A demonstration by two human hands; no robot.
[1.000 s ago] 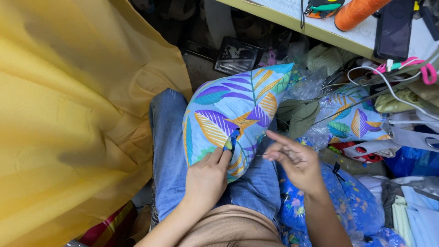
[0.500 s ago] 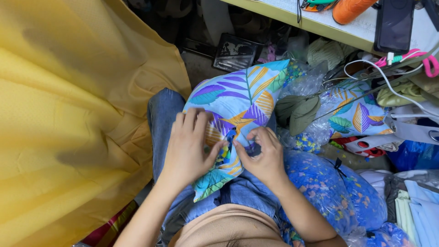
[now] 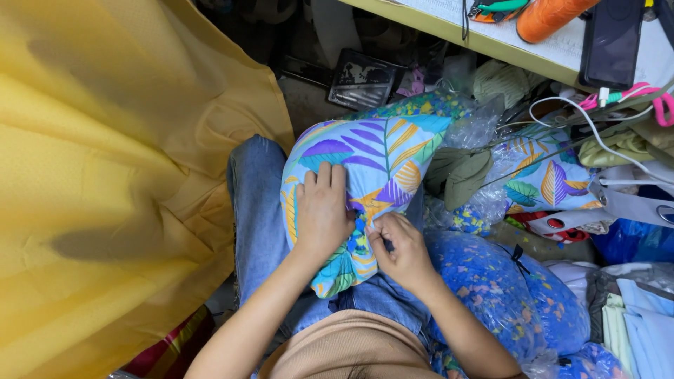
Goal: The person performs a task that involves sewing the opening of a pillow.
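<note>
- Leaf-printed blue cushion (image 3: 365, 168) lies on the person's denim lap (image 3: 256, 203), beside yellow cloth (image 3: 105, 175).
- Left hand (image 3: 321, 214) presses flat on it, fingers spread open.
- Right hand (image 3: 400, 249) pinches together on the cushion's seam.

— Any screens or packages?
— A dark smartphone (image 3: 612, 41) lies face-up on the pale worktop (image 3: 562, 52), top right. Below, a clear plastic bag (image 3: 502, 298) holds blue floral fabric.
</note>
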